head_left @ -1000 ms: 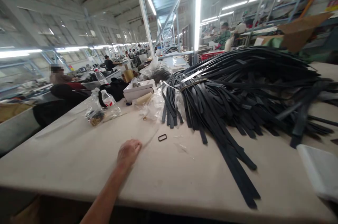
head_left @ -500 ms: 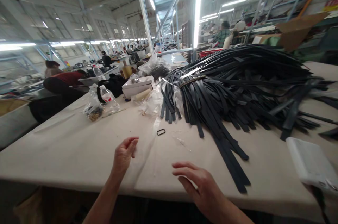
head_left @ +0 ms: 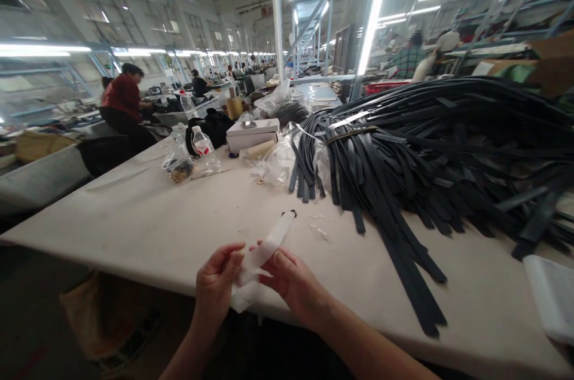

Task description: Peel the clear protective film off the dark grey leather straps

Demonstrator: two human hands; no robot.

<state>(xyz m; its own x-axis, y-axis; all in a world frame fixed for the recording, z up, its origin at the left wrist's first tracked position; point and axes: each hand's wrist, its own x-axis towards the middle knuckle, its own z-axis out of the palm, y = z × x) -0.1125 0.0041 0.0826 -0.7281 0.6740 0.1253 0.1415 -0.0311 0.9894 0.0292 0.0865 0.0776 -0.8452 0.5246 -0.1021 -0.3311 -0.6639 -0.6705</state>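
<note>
The right hand (head_left: 291, 281) pinches a white strip (head_left: 272, 241) between thumb and fingers, above the near edge of the table (head_left: 147, 224). The strip's long axis runs slantwise: its upper end points forward and to the right, covering part of a black ring (head_left: 294, 213) in this view, while its lower part sags, crumpled, between the 2 hands. The left hand (head_left: 216, 281) is on the strip's left, fingers curled and thumb near the forefinger; that part is blurred, so I cannot tell whether they grip it.

Farther off on the left, a clear bag (head_left: 178, 171) holds small gold-coloured pieces, with darker ones among them. Just beside it is a clear bottle (head_left: 201, 144) with a red mark. To their right sits a white box (head_left: 251, 138), and a tan roll (head_left: 259, 150) lies in front of it. Behind the box, a clear sack (head_left: 274, 96) seems to contain something dark. On the right, black straps (head_left: 394, 171) lie heaped and banded, several pointing toward the near edge.
</note>
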